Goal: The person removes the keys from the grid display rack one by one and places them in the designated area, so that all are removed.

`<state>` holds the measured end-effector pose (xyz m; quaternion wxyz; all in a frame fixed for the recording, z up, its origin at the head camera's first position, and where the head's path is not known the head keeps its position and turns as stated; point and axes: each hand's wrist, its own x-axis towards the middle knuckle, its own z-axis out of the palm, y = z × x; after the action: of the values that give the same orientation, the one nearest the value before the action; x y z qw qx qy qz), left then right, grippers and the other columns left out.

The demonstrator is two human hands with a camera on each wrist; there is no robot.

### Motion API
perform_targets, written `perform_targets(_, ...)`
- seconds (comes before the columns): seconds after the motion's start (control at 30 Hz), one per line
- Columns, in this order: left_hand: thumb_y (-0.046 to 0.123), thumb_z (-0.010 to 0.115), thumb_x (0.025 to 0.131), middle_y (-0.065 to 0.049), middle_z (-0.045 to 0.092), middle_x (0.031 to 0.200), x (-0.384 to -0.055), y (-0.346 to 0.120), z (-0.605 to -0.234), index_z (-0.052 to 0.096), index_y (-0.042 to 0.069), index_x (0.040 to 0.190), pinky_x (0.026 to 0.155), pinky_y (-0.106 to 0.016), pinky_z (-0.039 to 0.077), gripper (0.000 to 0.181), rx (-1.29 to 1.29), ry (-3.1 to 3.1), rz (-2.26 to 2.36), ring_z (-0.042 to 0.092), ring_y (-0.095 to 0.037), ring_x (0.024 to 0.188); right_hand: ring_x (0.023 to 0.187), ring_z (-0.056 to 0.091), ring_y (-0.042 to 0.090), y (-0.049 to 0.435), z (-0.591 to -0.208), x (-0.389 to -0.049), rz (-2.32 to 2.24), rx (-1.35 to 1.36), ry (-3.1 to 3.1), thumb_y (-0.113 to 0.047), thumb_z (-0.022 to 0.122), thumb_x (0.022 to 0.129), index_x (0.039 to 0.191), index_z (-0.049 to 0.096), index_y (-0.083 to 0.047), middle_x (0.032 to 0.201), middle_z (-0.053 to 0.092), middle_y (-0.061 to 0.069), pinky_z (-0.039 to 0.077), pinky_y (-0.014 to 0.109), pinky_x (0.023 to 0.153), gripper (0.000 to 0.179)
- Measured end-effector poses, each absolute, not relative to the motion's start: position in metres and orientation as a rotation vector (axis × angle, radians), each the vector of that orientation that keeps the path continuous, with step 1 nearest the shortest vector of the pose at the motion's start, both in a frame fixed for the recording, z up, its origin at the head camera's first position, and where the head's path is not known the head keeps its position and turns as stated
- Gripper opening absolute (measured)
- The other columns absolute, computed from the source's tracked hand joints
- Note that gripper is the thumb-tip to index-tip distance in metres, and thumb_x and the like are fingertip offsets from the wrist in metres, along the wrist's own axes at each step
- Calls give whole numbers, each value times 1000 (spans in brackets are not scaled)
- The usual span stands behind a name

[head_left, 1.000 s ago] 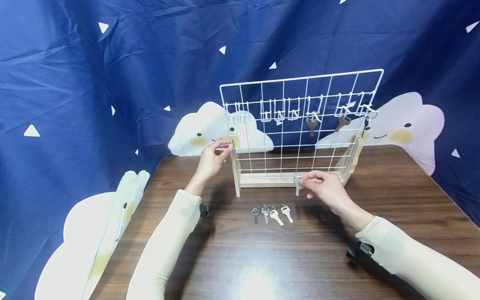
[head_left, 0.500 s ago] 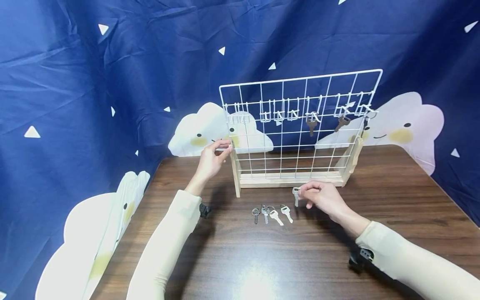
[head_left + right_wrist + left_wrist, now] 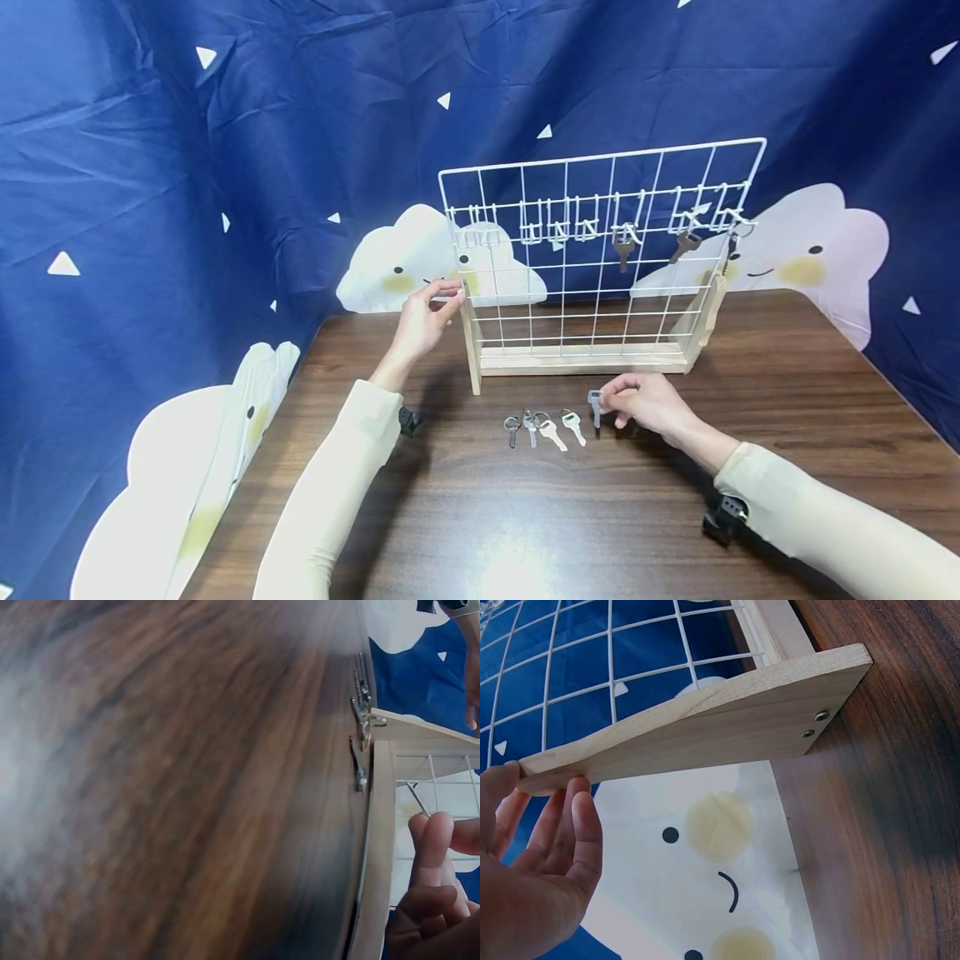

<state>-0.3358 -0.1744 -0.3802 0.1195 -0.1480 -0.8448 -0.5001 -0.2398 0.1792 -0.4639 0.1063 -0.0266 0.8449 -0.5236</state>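
A dark blue cloth printed with white clouds and triangles (image 3: 150, 208) spans the back and the left side of the dark brown wood-grain tabletop (image 3: 450, 517). The left hand (image 3: 426, 321) has its thumb and fingers pinched on the edge of the pale wooden side panel (image 3: 472, 346) at the left end of a stand; the left wrist view shows two metal screws (image 3: 815, 724) in that panel. The stand carries an upright white wire grid (image 3: 600, 264), with white wire hooks (image 3: 558, 231) along its upper part.

In front of the stand, four metal keys (image 3: 551, 433) lie in a row, blades towards the person: a small darker one with a ring, two silver ones close by it, and a bright one slightly apart with a slotted head. Just right of them is the silver-grey key (image 3: 596, 408), upright, slotted head up and thin blade down; whether its tip touches the wood cannot be told. The right hand (image 3: 643, 406) grips its head between thumb and fingers.

Higher up, three darker keys (image 3: 624, 250) hang from hooks: one straight down, one tilted, and, rightmost, one on a ring.
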Motion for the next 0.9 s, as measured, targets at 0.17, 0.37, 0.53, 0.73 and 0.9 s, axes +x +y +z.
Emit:
perform_targets(0.17, 29, 67, 97, -14, 69, 121, -335, -174, -379, 68, 14, 124, 78, -49, 63, 31, -434, -2473, -1456, 74, -32, 98, 57, 65, 11, 181, -469, -242, -1488, -76, 2468, -13, 66, 90, 103, 71, 0, 87, 79, 6, 35, 18, 42, 19)
perform_targets(0.37, 27, 67, 97, -15, 69, 121, -335, -174, -380, 68, 13, 123, 79, -51, 62, 30, -439, -2462, -1471, 73, -34, 98, 56, 64, 10, 182, -473, -243, -1464, -84, 2440, -10, 67, 88, 98, 70, 0, 84, 78, 5, 33, 16, 40, 14)
perform_targets(0.53, 27, 67, 97, -16, 69, 121, -336, -174, -381, 68, 12, 123, 81, -54, 61, 31, -436, -2459, -1481, 73, -35, 99, 54, 63, 10, 181, -476, -243, -1449, -88, 2416, -10, 70, 85, 98, 70, 0, 81, 77, 6, 34, 16, 41, 16)
perform_targets(0.73, 28, 67, 97, -15, 69, 121, -336, -174, -380, 68, 13, 124, 80, -52, 62, 31, -433, -2470, -1475, 73, -33, 99, 53, 62, 11, 180, -477, -243, -1433, -123, 2429, -10, 72, 85, 98, 70, 3, 81, 77, 8, 40, 18, 43, 19)
perform_targets(0.9, 30, 67, 97, -13, 69, 121, -336, -174, -379, 68, 14, 124, 77, -48, 63, 31, -429, -2477, -1455, 73, -32, 98, 53, 62, 11, 178, -477, -243, -1403, -129, 2467, -10, 73, 84, 97, 72, 2, 79, 76, 7, 51, 22, 49, 18)
